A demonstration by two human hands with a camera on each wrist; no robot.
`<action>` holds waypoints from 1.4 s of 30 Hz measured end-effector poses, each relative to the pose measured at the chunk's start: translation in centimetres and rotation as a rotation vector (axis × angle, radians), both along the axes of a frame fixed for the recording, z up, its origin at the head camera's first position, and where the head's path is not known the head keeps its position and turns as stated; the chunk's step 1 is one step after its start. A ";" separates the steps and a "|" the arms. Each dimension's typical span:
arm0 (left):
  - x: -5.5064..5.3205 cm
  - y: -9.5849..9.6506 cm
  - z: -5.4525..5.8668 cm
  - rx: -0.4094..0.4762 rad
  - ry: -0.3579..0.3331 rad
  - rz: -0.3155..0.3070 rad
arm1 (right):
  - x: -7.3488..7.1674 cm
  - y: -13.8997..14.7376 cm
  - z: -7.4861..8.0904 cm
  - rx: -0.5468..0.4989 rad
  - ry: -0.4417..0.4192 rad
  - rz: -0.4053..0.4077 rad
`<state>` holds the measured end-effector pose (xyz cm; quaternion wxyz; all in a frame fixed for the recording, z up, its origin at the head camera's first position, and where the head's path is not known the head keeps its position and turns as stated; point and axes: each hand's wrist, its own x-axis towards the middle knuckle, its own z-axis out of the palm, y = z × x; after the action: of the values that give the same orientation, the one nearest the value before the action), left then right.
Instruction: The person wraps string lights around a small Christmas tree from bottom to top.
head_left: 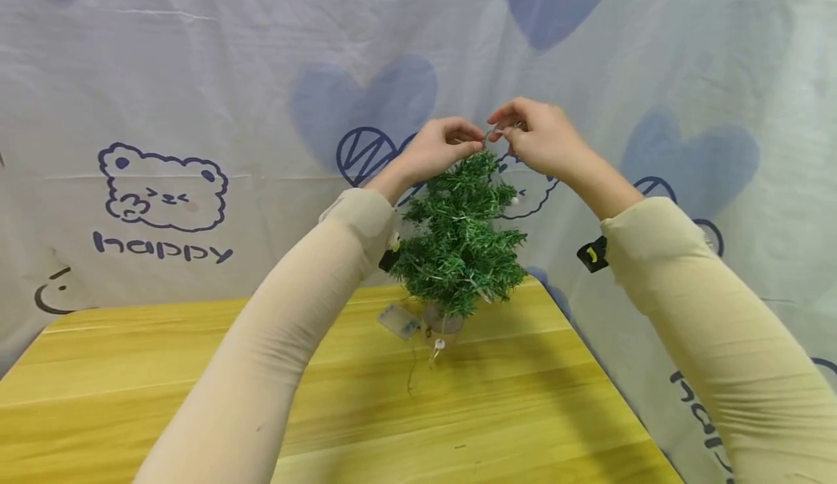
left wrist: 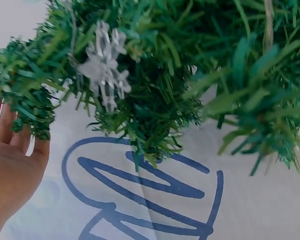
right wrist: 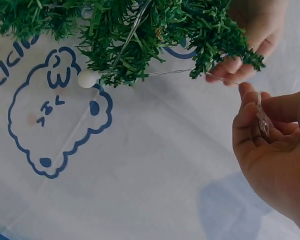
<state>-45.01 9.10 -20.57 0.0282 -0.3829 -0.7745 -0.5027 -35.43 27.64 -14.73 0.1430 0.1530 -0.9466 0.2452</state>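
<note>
A small green artificial Christmas tree (head_left: 461, 240) stands upright on the table. At its top, my left hand (head_left: 441, 148) has thumb and fingers around the tip; in the left wrist view its fingers (left wrist: 20, 132) lie behind the end branch. Just right of the tip, my right hand (head_left: 546, 139) pinches a thin clear light-string wire (right wrist: 222, 79), and a small clear piece (right wrist: 263, 122) hangs from it against the palm. The wire runs from there back to the branches. A clear snowflake light (left wrist: 105, 67) and a white ball (right wrist: 87, 78) sit on the tree.
A flat, pale battery box (head_left: 398, 320) with a thin wire lies beside the tree's pot (head_left: 443, 322). A small round white piece (head_left: 440, 344) hangs in front of the pot. The wooden table (head_left: 163, 353) ends at a printed curtain (head_left: 261, 55).
</note>
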 end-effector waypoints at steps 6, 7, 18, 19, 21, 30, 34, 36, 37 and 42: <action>0.9 -0.2 -0.3 0.118 0.035 -0.041 | 0.3 -0.5 -0.2 0.100 0.085 0.030; 1.0 -0.3 -0.4 0.123 0.047 -0.038 | 0.3 -0.6 -0.3 0.104 0.097 0.033; 1.7 -1.0 -0.6 0.037 0.156 0.048 | 1.2 -0.5 -1.8 -0.107 0.254 0.001; 1.8 -1.1 -0.6 0.028 0.168 0.057 | 1.4 -0.5 -1.9 -0.130 0.263 0.002; 2.1 -1.3 -0.6 0.012 0.195 0.071 | 1.5 -0.5 -2.0 -0.164 0.273 0.005; 2.9 -2.4 -1.3 -0.007 0.330 0.067 | 2.2 -0.1 -3.5 -0.279 0.343 0.057; 3.3 -2.5 -1.5 -0.038 0.408 0.075 | 2.3 0.3 -4.2 -0.278 0.360 0.053; 3.4 -2.4 -1.6 -0.043 0.417 0.082 | 2.1 0.5 -4.4 -0.284 0.381 0.053; 3.5 -2.3 -1.6 -0.042 0.418 0.085 | 2.0 0.6 -4.4 -0.290 0.389 0.053; 3.6 -2.0 -2.1 -0.028 0.427 0.102 | 1.7 0.5 -4.2 -0.287 0.407 0.010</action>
<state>-41.45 7.10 -22.64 0.2116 -0.4413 -0.7762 -0.3975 -33.72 28.15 -18.98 0.3498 0.1819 -0.8530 0.3418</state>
